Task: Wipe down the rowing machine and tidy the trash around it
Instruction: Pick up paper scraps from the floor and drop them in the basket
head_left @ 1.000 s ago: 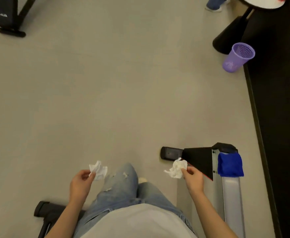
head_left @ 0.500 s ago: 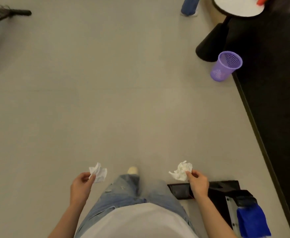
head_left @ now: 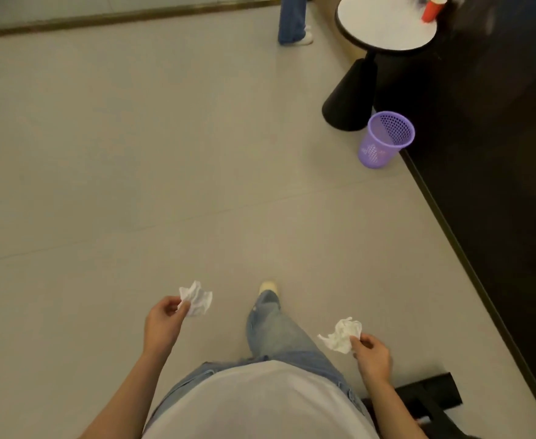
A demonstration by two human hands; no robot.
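My left hand [head_left: 162,321] pinches a crumpled white tissue [head_left: 197,299] at the lower left. My right hand [head_left: 371,356] pinches a second crumpled white tissue [head_left: 341,335] at the lower right. Only the black end of the rowing machine [head_left: 428,397] shows, at the bottom right corner behind my right arm. A purple mesh wastebasket [head_left: 385,139] stands on the floor ahead to the right, well apart from both hands.
A round white-topped side table [head_left: 384,23] on a black cone base stands behind the basket, with a red cup [head_left: 431,7] on it. A black wall or counter runs along the right. Another person's leg [head_left: 292,20] stands at the top. Grey floor stretches left.
I have walked forward: the rowing machine has slid down to the bottom corner, its blue cloth is out of view, and the basket and table are nearer. Both hands keep their tissues.
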